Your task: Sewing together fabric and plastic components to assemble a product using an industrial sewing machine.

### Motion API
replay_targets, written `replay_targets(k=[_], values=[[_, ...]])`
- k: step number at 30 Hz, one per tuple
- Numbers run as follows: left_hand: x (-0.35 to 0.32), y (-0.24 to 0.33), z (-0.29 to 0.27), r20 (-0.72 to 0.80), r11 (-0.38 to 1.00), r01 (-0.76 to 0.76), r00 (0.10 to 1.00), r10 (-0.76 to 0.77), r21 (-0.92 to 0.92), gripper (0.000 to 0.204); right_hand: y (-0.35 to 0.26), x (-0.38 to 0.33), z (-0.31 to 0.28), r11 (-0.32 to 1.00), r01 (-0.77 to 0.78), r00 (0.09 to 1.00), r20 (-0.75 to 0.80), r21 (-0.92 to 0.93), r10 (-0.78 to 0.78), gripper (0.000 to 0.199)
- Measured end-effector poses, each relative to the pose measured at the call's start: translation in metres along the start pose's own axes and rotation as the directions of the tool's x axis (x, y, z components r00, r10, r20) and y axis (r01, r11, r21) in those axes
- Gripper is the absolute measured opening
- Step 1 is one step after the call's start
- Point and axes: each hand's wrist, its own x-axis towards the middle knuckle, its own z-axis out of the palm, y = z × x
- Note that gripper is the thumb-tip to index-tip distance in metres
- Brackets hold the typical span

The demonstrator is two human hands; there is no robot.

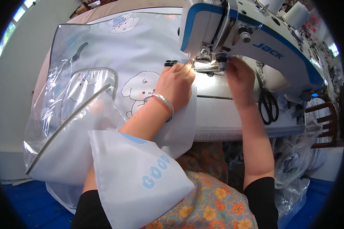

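White cloth printed with cartoon puppies (103, 49) lies over the table and under the head of the sewing machine (252, 42). My left hand (175, 84), with a silver bracelet at the wrist, is closed on the cloth's edge beside the needle area. A black plastic buckle (171, 63) sits just past its knuckles. My right hand (240, 78) is closed close to the machine's round tension knob (221, 61); its fingertips are partly hidden, and what they hold cannot be made out. A lamp brightens the metal bed between both hands.
Black-handled scissors (268, 107) lie right of my right forearm. A clear plastic pocket (88, 89) and a grey-edged flap (76, 133) spread at the left. White thread cones (296, 14) stand behind the machine. Clear plastic bags (294, 168) and a wooden chair (325, 124) are at the right.
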Motion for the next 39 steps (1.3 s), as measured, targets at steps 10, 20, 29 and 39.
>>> replay_targets(k=[10, 20, 29, 39], values=[[0.003, 0.004, -0.001, -0.042, 0.998, -0.056, 0.998, 0.056, 0.006, 0.016, -0.011, -0.057, 0.0, 0.998, 0.041, 0.985, 0.17, -0.047, -0.033, 0.009], [-0.01, -0.024, -0.019, 0.15, 0.973, -0.03, 0.986, 0.066, -0.229, 0.035, -0.047, -0.18, 0.018, 0.923, 0.386, 0.888, 0.264, 0.015, -0.376, 0.039], [-0.136, -0.071, -0.263, 0.231, 0.701, -0.62, 0.784, 0.577, 0.352, 0.062, -0.063, -0.215, 0.074, 0.793, 0.562, 0.806, 0.058, 0.234, -0.589, 0.03], [-0.163, 0.024, -0.193, -0.192, 0.949, 0.314, 0.929, -0.316, -0.042, 0.047, -0.044, -0.189, 0.065, 0.77, 0.61, 0.786, -0.014, 0.187, -0.618, 0.038]])
